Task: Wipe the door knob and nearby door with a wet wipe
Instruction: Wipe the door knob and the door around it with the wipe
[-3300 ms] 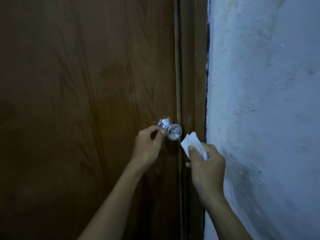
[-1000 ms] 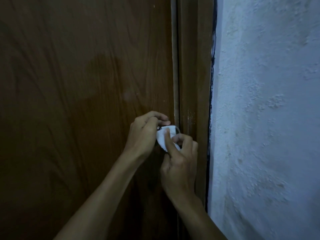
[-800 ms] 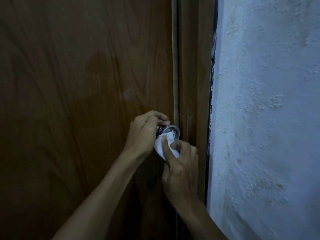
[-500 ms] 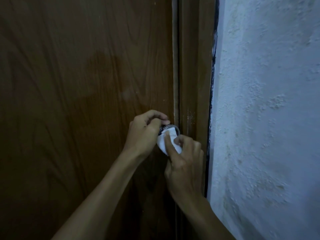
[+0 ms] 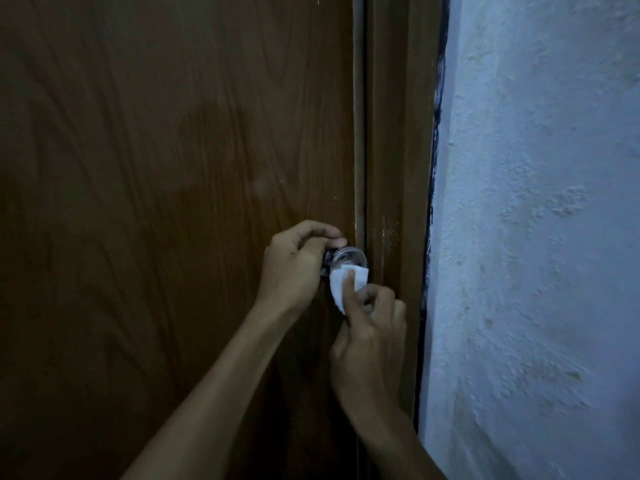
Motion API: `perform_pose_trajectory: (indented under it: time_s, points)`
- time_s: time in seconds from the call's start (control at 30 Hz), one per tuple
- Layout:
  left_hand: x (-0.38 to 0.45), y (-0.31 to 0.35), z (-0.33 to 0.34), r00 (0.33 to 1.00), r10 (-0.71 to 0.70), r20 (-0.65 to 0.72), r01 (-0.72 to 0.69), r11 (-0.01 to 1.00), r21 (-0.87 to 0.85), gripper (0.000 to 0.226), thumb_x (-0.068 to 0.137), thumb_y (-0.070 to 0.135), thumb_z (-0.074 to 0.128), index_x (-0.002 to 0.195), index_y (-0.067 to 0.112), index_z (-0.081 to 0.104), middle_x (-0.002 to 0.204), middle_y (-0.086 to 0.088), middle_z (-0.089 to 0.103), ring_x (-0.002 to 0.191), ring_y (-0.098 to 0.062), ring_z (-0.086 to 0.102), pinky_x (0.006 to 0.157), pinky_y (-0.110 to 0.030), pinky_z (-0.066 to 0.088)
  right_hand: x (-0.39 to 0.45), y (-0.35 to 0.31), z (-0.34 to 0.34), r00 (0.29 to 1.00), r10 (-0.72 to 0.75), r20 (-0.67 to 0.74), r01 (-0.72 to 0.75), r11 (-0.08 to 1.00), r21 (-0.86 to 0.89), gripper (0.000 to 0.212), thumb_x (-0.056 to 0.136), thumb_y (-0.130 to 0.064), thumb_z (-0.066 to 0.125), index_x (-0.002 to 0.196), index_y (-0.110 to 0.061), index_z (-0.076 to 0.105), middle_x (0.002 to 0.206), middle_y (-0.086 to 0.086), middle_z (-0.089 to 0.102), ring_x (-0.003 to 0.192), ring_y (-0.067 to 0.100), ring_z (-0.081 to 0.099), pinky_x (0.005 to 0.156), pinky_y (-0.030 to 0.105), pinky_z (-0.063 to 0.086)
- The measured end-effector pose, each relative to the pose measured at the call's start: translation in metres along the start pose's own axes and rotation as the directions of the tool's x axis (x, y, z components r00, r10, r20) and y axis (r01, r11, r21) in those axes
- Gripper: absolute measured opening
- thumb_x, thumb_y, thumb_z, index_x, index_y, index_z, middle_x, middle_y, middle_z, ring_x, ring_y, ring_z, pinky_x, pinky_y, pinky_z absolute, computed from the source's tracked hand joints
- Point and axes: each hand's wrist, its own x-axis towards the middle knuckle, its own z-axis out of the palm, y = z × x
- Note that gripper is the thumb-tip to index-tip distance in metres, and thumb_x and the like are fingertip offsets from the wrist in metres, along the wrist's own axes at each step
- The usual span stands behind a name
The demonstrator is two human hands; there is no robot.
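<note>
Head view looks down at a dark brown wood-grain door [image 5: 156, 168] with a round metal door knob [image 5: 346, 257] set close to its right edge. With the knob as the landmark, the left hand [image 5: 294, 268] sits directly to its left, its fingers curled over the top and back of the knob's neck and gripping it, the fingertips [image 5: 337, 241] showing just above the shiny face. The white wet wipe [image 5: 341, 287] lies folded against the lower half of the knob, covering the bottom of the face and hanging a little below it (the upper rim of the knob is bare and catches the light). The right hand [image 5: 370, 327] comes up from below and slightly right of the knob; its thumb presses the wipe from the front while the other fingers curl behind and beside it, so the hand is pinching the wipe onto the knob. The wipe thus sits between the right thumb and the knob, just right of the left hand's knuckles and touching or nearly touching them; the dim light does not settle which.

Right of the knob runs the door's vertical edge, then the brown door frame [image 5: 398, 168] with a few pale specks level with the knob. Further right stands a rough, pale bluish plastered wall [image 5: 536, 237], with a dark line where it meets the frame.
</note>
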Motion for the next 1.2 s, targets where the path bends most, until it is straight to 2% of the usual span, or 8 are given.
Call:
perform_pose_trajectory:
  time_s: [0.17,0.33,0.43,0.53,0.63,0.83,1.1,1.2]
  points:
    - [-0.001,-0.001,-0.001,1.0,0.006,0.008,-0.006,1.0,0.004,0.031,0.093,0.004,0.042,0.085,0.022,0.065,0.09,0.008,0.067,0.079,0.008,0.063,0.058,-0.004,0.045,0.017,-0.005,0.007,0.994,-0.041,-0.1,0.046,0.998,0.047,0.057,0.084,0.001,0.052,0.138,-0.018,0.045,0.102,0.011,0.055,0.087,0.021,0.045,0.063,0.028,0.037]
    - [-0.001,0.001,-0.003,1.0,0.004,0.026,-0.004,1.0,0.001,0.031,0.091,0.004,0.042,0.083,0.024,0.065,0.091,0.005,0.068,0.08,0.008,0.062,0.058,-0.003,0.044,0.002,0.001,0.006,0.999,0.041,-0.026,-0.04,0.998,0.037,0.071,0.077,0.008,0.065,0.139,-0.019,0.045,0.108,0.013,0.057,0.091,0.024,0.048,0.063,0.029,0.043]
    - [-0.001,0.001,-0.003,1.0,0.005,0.023,-0.005,1.0,-0.001,0.031,0.092,0.004,0.042,0.084,0.024,0.065,0.091,0.009,0.067,0.08,0.01,0.062,0.058,-0.003,0.044,-0.001,0.0,0.004,0.997,-0.072,0.004,0.072,0.993,0.09,0.061,0.083,0.004,0.056,0.138,-0.02,0.044,0.108,0.009,0.055,0.093,0.018,0.046,0.066,0.025,0.045]
    - [-0.002,0.002,-0.002,1.0,-0.012,0.026,0.012,1.0,-0.006,0.029,0.091,0.005,0.044,0.084,0.024,0.065,0.093,0.005,0.068,0.08,0.009,0.063,0.057,-0.002,0.044,0.004,0.004,-0.005,0.991,-0.017,-0.131,0.034,0.992,0.125,0.056,0.084,0.009,0.053,0.135,-0.013,0.047,0.103,0.01,0.055,0.092,0.019,0.047,0.069,0.016,0.039]
    - [-0.002,0.002,0.0,1.0,-0.027,-0.005,0.027,1.0,0.0,0.028,0.091,0.007,0.045,0.082,0.026,0.065,0.094,0.004,0.069,0.081,0.001,0.064,0.056,-0.002,0.042,0.012,0.009,-0.009,0.965,0.069,-0.253,-0.026,0.985,0.17,0.054,0.083,0.013,0.055,0.131,-0.011,0.052,0.103,0.012,0.056,0.093,0.02,0.048,0.069,0.024,0.045]
    - [-0.001,0.003,-0.002,0.999,-0.047,0.012,0.047,0.997,-0.053,0.032,0.091,0.003,0.04,0.082,0.022,0.065,0.091,-0.001,0.069,0.075,0.006,0.064,0.054,-0.004,0.044,0.004,-0.001,0.007,0.987,-0.106,-0.123,0.116,0.99,0.078,0.051,0.075,0.013,0.066,0.122,-0.003,0.061,0.119,0.015,0.063,0.103,0.027,0.056,0.081,0.023,0.047]
    - [-0.002,0.001,-0.002,0.999,-0.045,0.004,0.045,0.997,-0.056,0.032,0.09,0.006,0.042,0.08,0.026,0.065,0.093,0.002,0.07,0.077,0.005,0.064,0.054,-0.004,0.044,-0.002,0.003,0.004,0.987,-0.124,-0.101,0.133,0.987,0.091,0.049,0.077,0.014,0.063,0.122,-0.005,0.061,0.12,0.012,0.063,0.106,0.023,0.055,0.086,0.018,0.045]
    - [0.0,0.001,-0.003,0.999,-0.051,0.016,0.052,0.997,-0.063,0.031,0.09,0.006,0.043,0.081,0.025,0.066,0.093,0.001,0.071,0.076,0.004,0.065,0.053,-0.004,0.044,-0.006,0.009,-0.004,0.971,-0.067,-0.23,0.111,0.976,0.186,0.041,0.084,0.009,0.052,0.122,-0.005,0.059,0.118,0.01,0.064,0.104,0.015,0.052,0.085,0.01,0.043]
